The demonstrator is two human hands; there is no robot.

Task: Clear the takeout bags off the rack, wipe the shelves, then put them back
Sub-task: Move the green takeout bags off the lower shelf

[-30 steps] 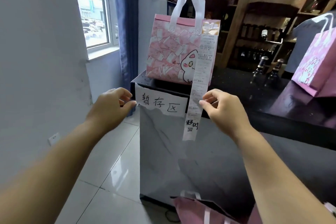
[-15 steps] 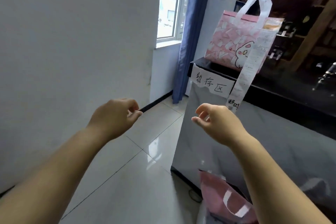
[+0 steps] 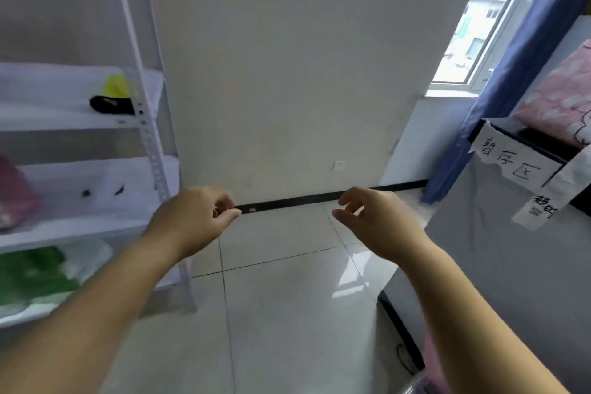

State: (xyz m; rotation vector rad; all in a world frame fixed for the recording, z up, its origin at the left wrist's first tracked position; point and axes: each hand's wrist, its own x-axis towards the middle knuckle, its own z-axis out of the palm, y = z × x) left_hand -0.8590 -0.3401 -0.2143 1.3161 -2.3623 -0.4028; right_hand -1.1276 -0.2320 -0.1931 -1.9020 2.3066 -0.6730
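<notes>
A white metal rack [image 3: 150, 150] stands at the left, blurred. A yellow and black item [image 3: 112, 99] lies on an upper shelf, a pink bag [image 3: 16, 195] on the middle shelf, a green and white bag [image 3: 38, 275] on the lower one. Another pink takeout bag [image 3: 563, 105] sits on the dark counter [image 3: 524, 150] at the right, its long receipt [image 3: 543, 201] hanging down. My left hand [image 3: 195, 217] and my right hand [image 3: 374, 221] hover over the floor between rack and counter, fingers loosely curled, holding nothing.
A paper label [image 3: 508, 160] with handwriting is taped to the counter's corner. Another pink bag [image 3: 431, 368] lies on the floor by the counter's base. A blue curtain [image 3: 499, 99] and a window [image 3: 479, 19] are at the right; white tiled floor [image 3: 287, 313] lies ahead.
My view has swung left from the counter toward the rack. The pink bag on the counter slid to the right edge. Both hands stay empty in front of me.
</notes>
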